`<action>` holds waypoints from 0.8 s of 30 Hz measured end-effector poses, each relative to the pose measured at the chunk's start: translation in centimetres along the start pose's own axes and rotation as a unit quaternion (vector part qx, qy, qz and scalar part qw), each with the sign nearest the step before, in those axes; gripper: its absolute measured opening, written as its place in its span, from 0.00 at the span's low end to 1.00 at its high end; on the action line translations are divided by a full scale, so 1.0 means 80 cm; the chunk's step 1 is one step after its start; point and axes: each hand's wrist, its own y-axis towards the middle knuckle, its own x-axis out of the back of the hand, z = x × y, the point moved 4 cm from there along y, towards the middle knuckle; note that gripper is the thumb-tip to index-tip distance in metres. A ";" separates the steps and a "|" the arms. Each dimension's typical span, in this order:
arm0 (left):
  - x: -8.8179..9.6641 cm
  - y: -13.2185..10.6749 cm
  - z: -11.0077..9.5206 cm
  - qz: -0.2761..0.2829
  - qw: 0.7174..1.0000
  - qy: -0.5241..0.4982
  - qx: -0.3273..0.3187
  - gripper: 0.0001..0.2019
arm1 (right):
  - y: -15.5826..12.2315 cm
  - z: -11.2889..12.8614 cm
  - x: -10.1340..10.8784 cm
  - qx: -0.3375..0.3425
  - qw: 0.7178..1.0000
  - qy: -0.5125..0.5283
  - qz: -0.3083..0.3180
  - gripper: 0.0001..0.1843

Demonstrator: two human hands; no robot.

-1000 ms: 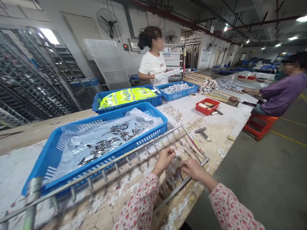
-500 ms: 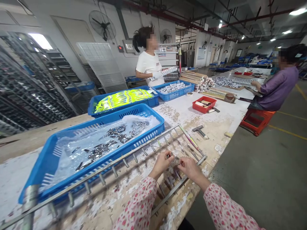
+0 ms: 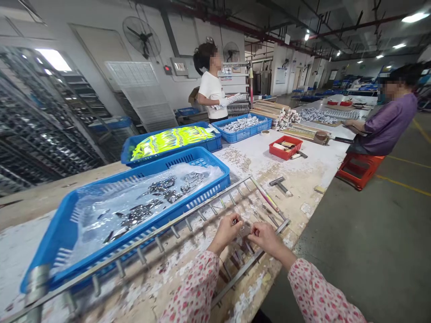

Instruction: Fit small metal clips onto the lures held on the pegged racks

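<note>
My left hand (image 3: 227,232) is closed in a pinch on a small shiny metal piece, mostly hidden by the fingers. Close to its right, my right hand (image 3: 266,238) is also closed, fingertips together; what they hold is too small to make out. Both hands are above a metal rack (image 3: 182,217) with a row of short pegs, lying across the worktable. Several small metal parts lie around the rack's right end, beyond my hands. Left of the rack stands a blue basket (image 3: 226,176), lined with clear plastic and holding shiny metal pieces (image 3: 143,214).
A hammer (image 3: 280,185) lies beyond the rack. Farther back are a red tray (image 3: 284,152) of tools, a basket of yellow packets (image 3: 171,141) and a basket of small white-grey pieces (image 3: 244,123). One co-worker (image 3: 213,87) stands behind; another (image 3: 392,119) sits at right.
My hands stay almost in place, with slight finger movement. The standing co-worker has turned a little and shifted slightly right. My view has moved slightly.
</note>
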 end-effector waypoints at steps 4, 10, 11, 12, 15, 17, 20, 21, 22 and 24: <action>0.000 -0.001 -0.001 -0.010 0.999 0.000 0.034 0.07 | 0.001 0.000 0.005 0.010 0.999 0.026 0.028 0.02; 0.002 -0.006 0.007 -0.068 0.978 -0.144 0.131 0.19 | 0.006 0.004 0.007 0.045 0.992 -0.070 0.095 0.17; 0.004 -0.008 0.009 -0.087 0.966 -0.193 0.151 0.21 | 0.007 0.005 0.008 0.042 0.990 -0.085 0.103 0.17; 0.005 -0.010 0.010 -0.102 0.950 -0.241 0.169 0.23 | 0.007 0.007 0.009 0.037 0.989 -0.100 0.100 0.15; 0.010 -0.015 0.007 -0.125 0.906 -0.349 0.203 0.24 | 0.007 0.025 0.021 0.029 0.992 -0.123 0.019 0.10; 0.011 -0.018 0.001 -0.131 0.885 -0.393 0.215 0.22 | 0.008 0.046 0.027 0.053 0.993 -0.096 -0.034 0.08; 0.006 -0.022 -0.005 -0.131 0.850 -0.454 0.232 0.16 | 0.012 0.078 0.022 0.099 0.993 -0.046 -0.034 0.08; 0.004 -0.023 -0.005 -0.133 0.838 -0.473 0.238 0.14 | 0.014 0.085 0.018 0.103 0.993 -0.042 -0.030 0.09; 0.001 -0.024 -0.003 -0.136 0.825 -0.490 0.247 0.13 | 0.015 0.090 0.015 0.102 0.993 -0.046 -0.029 0.09; -0.002 -0.026 0.004 -0.148 0.804 -0.515 0.258 0.10 | 0.016 0.096 0.008 0.098 0.993 -0.061 -0.038 0.11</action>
